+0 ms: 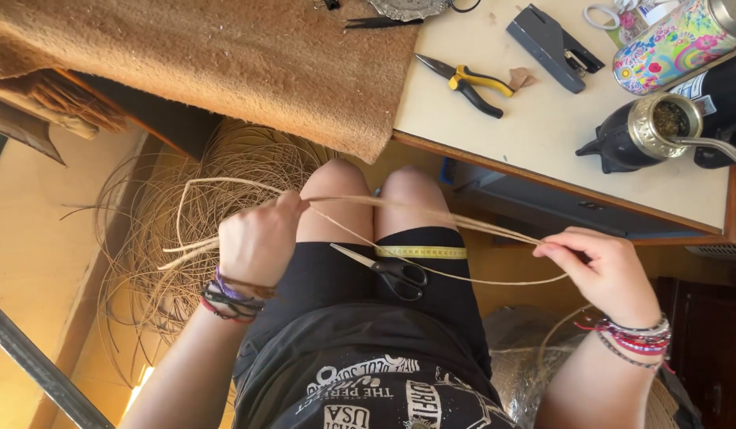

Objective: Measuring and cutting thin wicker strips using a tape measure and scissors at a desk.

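Observation:
My left hand (259,238) is closed around several thin tan reed strands (420,213) above my left knee. The strands stretch to the right across my lap, where my right hand (602,266) pinches their other ends between fingers and thumb. One strand sags in a curve below the others. Black-handled scissors (384,268) lie on my black shorts, next to a yellow measuring tape (421,252) draped over my right thigh. Both wrists wear several bracelets.
A big loose coil of reed (201,230) lies on the floor at left. A brown mat (225,63) covers the table's left part. The white tabletop (543,135) carries yellow-handled pliers (469,83), a grey stapler (552,36), a flowered flask (674,44) and a dark gourd cup (642,135).

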